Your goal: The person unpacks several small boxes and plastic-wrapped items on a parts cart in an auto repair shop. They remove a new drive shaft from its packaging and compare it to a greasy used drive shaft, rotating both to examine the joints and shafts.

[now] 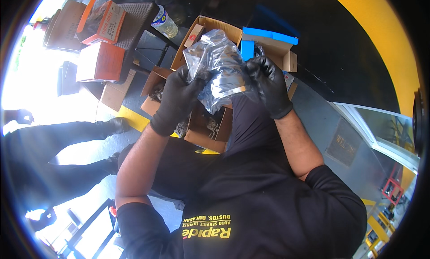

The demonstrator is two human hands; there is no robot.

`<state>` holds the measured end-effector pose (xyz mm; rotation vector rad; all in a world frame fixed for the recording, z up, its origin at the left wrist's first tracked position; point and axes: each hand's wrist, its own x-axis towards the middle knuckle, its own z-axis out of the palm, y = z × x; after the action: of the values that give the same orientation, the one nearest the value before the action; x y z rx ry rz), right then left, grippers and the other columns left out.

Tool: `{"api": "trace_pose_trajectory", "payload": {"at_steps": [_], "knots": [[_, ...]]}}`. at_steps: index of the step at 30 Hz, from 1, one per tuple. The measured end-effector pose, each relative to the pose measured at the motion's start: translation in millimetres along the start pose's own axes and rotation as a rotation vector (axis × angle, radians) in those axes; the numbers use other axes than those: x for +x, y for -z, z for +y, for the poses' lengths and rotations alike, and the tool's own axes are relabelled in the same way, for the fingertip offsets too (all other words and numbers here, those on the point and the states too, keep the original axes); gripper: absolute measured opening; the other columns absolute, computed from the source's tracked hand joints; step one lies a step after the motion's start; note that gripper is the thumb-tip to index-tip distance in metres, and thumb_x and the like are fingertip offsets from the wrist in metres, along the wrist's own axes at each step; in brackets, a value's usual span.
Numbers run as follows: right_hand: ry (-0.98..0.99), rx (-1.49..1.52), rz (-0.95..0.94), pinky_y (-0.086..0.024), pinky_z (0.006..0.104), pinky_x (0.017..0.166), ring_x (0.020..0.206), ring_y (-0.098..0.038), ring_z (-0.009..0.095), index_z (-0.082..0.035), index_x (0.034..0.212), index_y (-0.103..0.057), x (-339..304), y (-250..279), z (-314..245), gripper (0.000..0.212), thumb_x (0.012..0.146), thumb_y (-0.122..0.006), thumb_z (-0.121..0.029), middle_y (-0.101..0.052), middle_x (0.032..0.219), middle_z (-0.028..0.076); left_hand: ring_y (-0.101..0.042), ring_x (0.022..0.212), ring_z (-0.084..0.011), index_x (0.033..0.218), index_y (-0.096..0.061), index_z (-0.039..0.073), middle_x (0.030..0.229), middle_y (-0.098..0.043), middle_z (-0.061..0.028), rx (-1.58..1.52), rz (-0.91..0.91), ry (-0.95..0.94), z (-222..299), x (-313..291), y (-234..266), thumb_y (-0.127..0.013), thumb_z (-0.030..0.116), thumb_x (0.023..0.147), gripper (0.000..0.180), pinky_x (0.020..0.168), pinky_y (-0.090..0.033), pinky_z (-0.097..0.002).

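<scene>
Both hands wear black gloves and hold up a crinkled clear plastic bag (215, 48) in front of me. A dark, glossy, ribbed-looking part shows inside it; what exactly it is, the folds and reflections hide. My left hand (177, 98) is closed on the bag's left edge, thumb toward its middle. At the right edge, my right hand (269, 84) pinches the plastic between curled fingers. Behind the bag stands an open cardboard box (232, 29), and beside that an open blue-and-brown box (268, 37). Another open carton (197, 136) with metal parts sits below the bag.
At the upper left, an open orange box (105, 26) and an orange-and-white box (101, 62) rest on a dark table (136, 19). A clear plastic bottle (165, 24) stands near it. Another person's legs (67, 142) are at the left. A doormat (342, 142) lies at the right.
</scene>
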<state>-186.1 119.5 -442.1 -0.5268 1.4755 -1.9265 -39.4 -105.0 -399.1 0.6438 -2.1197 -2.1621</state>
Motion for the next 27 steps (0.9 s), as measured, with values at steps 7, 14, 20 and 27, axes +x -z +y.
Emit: {"api": "trace_pose_trajectory", "payload": {"at_steps": [7,14,20,27], "knots": [[-0.077,0.065,0.052,-0.057,0.0294,0.090,0.102,-0.066,0.008,-0.006,0.126,-0.069,-3,-3,6,0.031,0.111,-0.065,-0.033,-0.071,0.114,0.001,-0.071,0.108,-0.0175,0.129,-0.067,-0.003,0.121,-0.073,-0.0102,0.002,-0.079,-0.145,-12,5,6,-0.072,0.015,0.103,0.032,0.096,-0.056,-0.0346],[-0.154,0.192,0.020,-0.061,0.0356,0.102,0.115,-0.072,0.017,-0.002,0.137,-0.064,-5,0,15,0.035,0.113,-0.061,-0.027,-0.073,0.125,0.008,-0.068,0.121,-0.0382,0.136,-0.068,0.005,0.136,-0.069,-0.0188,0.940,-0.028,-0.680,-35,9,23,-0.086,0.000,0.080,0.058,0.103,-0.056,-0.0424],[-0.202,0.352,-0.100,-0.060,0.0283,0.087,0.100,-0.072,0.011,-0.002,0.132,-0.067,-17,-8,2,0.024,0.115,-0.054,-0.015,-0.075,0.114,0.005,-0.073,0.118,-0.0244,0.141,-0.065,-0.002,0.131,-0.074,-0.0161,0.543,-0.216,-0.538,-24,8,20,-0.078,0.013,0.093,0.052,0.104,-0.056,-0.0391],[-0.065,-0.027,-0.156,-0.055,0.0299,0.098,0.112,-0.066,0.013,-0.003,0.149,-0.058,-10,1,18,0.037,0.117,-0.050,-0.020,-0.068,0.131,0.007,-0.065,0.128,-0.0173,0.157,-0.045,0.002,0.140,-0.067,-0.0077,-0.470,-0.357,-0.057,4,-3,-1,-0.080,0.007,0.092,0.074,0.112,-0.052,-0.0349]]}}
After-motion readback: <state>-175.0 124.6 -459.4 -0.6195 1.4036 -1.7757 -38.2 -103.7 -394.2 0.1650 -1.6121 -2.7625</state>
